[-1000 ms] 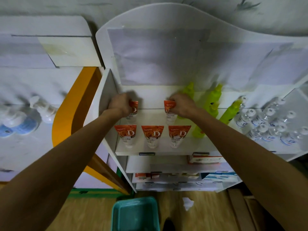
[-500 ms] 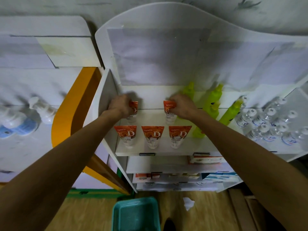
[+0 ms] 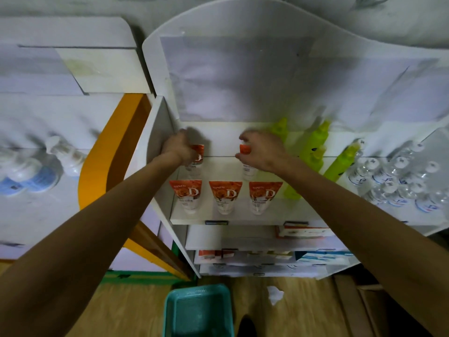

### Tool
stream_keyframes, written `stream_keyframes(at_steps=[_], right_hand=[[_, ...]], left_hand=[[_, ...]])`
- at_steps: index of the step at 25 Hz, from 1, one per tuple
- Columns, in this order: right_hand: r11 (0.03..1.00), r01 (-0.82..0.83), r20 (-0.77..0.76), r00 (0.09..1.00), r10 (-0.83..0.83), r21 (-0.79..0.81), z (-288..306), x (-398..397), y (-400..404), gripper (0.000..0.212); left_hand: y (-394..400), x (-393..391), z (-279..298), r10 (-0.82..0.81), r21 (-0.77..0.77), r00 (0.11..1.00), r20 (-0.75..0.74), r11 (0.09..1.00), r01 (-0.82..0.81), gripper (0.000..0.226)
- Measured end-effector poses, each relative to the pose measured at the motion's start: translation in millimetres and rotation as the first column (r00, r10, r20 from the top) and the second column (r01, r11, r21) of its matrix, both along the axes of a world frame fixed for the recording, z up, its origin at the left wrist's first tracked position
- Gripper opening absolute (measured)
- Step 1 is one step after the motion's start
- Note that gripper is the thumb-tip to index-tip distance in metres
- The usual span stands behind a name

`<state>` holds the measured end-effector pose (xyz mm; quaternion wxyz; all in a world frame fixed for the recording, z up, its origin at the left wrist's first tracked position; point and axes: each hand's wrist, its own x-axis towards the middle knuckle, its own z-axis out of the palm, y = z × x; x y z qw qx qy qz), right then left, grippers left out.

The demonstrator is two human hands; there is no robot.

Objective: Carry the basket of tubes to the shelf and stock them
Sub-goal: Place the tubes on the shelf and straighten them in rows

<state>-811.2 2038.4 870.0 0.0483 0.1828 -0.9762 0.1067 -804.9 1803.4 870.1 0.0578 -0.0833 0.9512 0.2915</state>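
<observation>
On the white shelf [image 3: 243, 218], three orange-and-white tubes [image 3: 226, 194] stand cap-down in a front row. Behind them, my left hand [image 3: 178, 149] is closed around a back-row tube [image 3: 198, 155] near the shelf's left wall. My right hand [image 3: 263, 153] pinches the orange top of a second back-row tube [image 3: 246, 150] between thumb and loosened fingers; its white body shows below my hand. The teal basket [image 3: 170, 310] sits on the wooden floor below me, and no tubes show inside it.
Lime-green bottles [image 3: 315, 147] stand just right of my right hand, with clear white-capped bottles [image 3: 401, 181] further right. Boxes [image 3: 303, 231] fill the lower shelves. White pump bottles [image 3: 65, 154] stand on the left unit. A crumpled paper [image 3: 274, 294] lies on the floor.
My right hand's fingers have lifted and spread, so more of the tube's orange top shows. My left hand has stayed on its tube.
</observation>
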Motion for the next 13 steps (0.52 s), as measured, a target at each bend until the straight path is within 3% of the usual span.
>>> stream_keyframes(at_steps=[2,4,9,13], right_hand=[[0.998,-0.067,-0.086,0.994,0.065,-0.016,12.4,2.8,-18.0,0.048],[0.990,-0.132,-0.032,0.991,0.131,-0.057,17.5,1.0,-35.4,0.045],[0.983,-0.118,0.194,0.971,0.143,-0.138,-3.8,-8.6,-70.5,0.043],[0.986,-0.115,0.215,0.967,0.139,-0.120,-15.3,-16.6,-82.0,0.019]], left_hand=[[1.0,1.1,1.4,0.082,0.168,0.997,-0.005,0.982,-0.080,0.039],[2.6,6.0,0.9,0.142,0.298,0.990,0.011,0.944,-0.139,0.036],[0.9,13.5,-2.5,0.160,0.319,0.985,0.072,0.932,-0.175,0.032],[-1.9,9.4,-9.3,0.185,0.239,0.978,0.099,0.949,-0.204,0.029]])
